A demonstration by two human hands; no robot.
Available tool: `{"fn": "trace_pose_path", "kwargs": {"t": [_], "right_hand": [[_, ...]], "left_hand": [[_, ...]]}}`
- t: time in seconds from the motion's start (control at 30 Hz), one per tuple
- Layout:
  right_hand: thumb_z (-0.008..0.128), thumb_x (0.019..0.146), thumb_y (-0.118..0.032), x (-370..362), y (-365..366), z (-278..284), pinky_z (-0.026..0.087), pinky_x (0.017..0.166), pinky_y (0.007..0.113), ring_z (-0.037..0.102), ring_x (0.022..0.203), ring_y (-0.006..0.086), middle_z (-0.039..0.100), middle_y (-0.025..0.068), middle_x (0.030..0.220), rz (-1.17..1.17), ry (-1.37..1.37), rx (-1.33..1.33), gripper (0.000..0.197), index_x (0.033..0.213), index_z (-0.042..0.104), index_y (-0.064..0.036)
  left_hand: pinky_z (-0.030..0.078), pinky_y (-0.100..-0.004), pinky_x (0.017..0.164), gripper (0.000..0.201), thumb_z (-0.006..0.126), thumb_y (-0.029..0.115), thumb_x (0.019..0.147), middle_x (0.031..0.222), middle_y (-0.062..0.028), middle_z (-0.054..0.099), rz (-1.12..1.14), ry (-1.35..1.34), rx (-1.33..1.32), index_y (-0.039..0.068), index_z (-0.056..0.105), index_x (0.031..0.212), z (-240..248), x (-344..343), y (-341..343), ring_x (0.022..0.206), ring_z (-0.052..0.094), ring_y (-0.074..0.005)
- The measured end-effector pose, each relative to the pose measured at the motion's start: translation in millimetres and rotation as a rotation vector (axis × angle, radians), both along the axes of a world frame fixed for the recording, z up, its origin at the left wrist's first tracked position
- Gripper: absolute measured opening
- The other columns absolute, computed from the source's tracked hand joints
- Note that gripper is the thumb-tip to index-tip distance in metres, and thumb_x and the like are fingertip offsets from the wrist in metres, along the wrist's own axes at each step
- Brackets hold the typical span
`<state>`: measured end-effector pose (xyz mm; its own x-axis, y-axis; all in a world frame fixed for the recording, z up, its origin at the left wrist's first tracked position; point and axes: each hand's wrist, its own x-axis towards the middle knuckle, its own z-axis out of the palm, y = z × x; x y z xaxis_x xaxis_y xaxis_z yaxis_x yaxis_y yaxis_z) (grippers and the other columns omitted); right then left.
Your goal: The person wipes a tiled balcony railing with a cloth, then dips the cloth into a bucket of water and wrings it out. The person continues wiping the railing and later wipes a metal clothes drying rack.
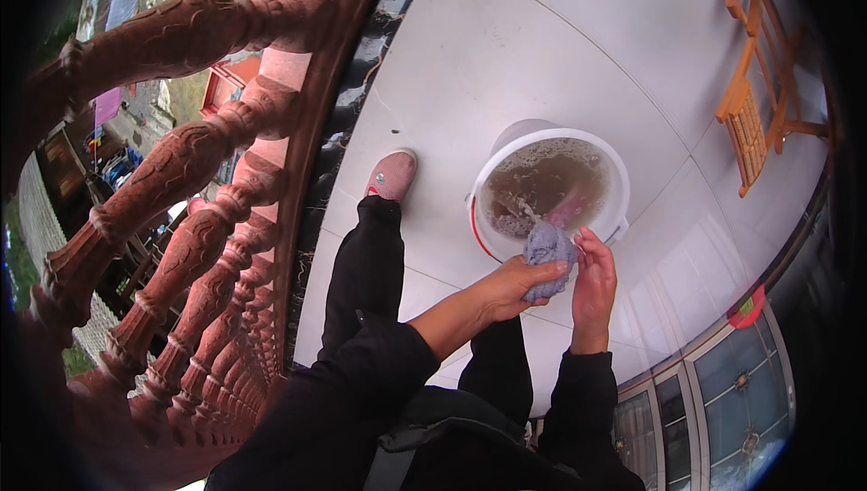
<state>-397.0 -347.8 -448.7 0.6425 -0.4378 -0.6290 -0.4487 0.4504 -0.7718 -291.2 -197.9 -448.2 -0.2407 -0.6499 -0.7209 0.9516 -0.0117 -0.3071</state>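
A grey-blue cloth [547, 252], bunched and wet-looking, is squeezed in my left hand [517, 281], with the thumb laid across it. Just right of it is my right hand [593, 288], fingers raised and partly spread, holding nothing; whether its fingertips touch the cloth I cannot tell. Both hands are over the near edge of a white bucket [529, 128]. Murky brown water [546, 177] with foam at its edges fills much of the bucket. A pinkish piece of cloth [571, 209] lies partly under the water, near the bunched cloth.
Reddish carved balusters [185, 152] run along the left, with a yard below beyond them. A wooden folding chair [759, 75] stands at far right on the pale tiled floor [470, 48]. My foot in a pink shoe [394, 173] is left of the bucket. Glass-paned doors [736, 392] are at lower right.
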Motion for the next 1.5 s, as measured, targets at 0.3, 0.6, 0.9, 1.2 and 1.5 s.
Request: {"fn": "trace_pose_path", "kwargs": {"t": [0.3, 0.6, 0.9, 1.2, 1.5], "right_hand": [[0.067, 0.088, -0.050, 20, -5, -7, 0.050, 0.096, 0.042, 0.058, 0.118, 0.0328, 0.053, 0.0219, 0.132, 0.118, -0.229, 0.557, 0.054, 0.121, 0.060, -0.0071], [0.060, 0.092, -0.021, 40, -4, -2, 0.046, 0.075, 0.028, 0.055, 0.082, 0.0153, 0.061, 0.0058, 0.090, 0.241, 0.163, 0.248, 0.020, 0.083, 0.061, -0.0025], [0.057, 0.094, -0.013, 30, 9, -8, 0.047, 0.072, 0.033, 0.056, 0.075, 0.0213, 0.059, 0.0099, 0.081, 0.525, 0.248, -0.130, 0.018, 0.087, 0.060, 0.0031], [0.058, 0.093, -0.013, 36, 28, -8, 0.047, 0.069, 0.045, 0.057, 0.078, 0.0410, 0.059, 0.0188, 0.082, 0.645, 0.216, -0.489, 0.017, 0.082, 0.057, 0.0004], [0.056, 0.093, -0.018, 33, 43, -11, 0.047, 0.071, 0.050, 0.059, 0.082, 0.0411, 0.060, 0.0184, 0.085, 0.682, 0.408, -0.561, 0.020, 0.081, 0.056, -0.0021]], "left_hand": [[0.044, -0.0235, 0.055, 0.042, 0.073, 0.029, 0.093, 0.100, -0.0077, 0.061, 0.080, 0.169, -0.216, 0.004, 0.055, 0.122, 4, -7, 0, 0.076, 0.057, -0.0139], [0.042, -0.0255, 0.061, 0.041, 0.077, 0.027, 0.087, 0.092, -0.0005, 0.059, -0.205, -0.122, -0.147, 0.007, 0.056, 0.115, 11, 0, -4, 0.076, 0.054, -0.0101], [0.054, -0.0414, 0.080, 0.068, 0.075, 0.023, 0.080, 0.100, -0.0230, 0.066, -0.627, -0.846, 0.097, -0.007, 0.034, 0.127, 0, -35, -5, 0.092, 0.069, -0.0372], [0.051, -0.0487, 0.081, 0.072, 0.073, 0.028, 0.086, 0.102, -0.0282, 0.066, -0.692, -1.031, 0.202, -0.003, 0.027, 0.133, 4, -45, -5, 0.097, 0.065, -0.0477], [0.049, -0.0550, 0.078, 0.062, 0.068, 0.028, 0.089, 0.099, -0.0302, 0.067, -0.654, -1.117, 0.285, -0.003, 0.032, 0.128, -17, -77, 5, 0.095, 0.064, -0.0507]]}}
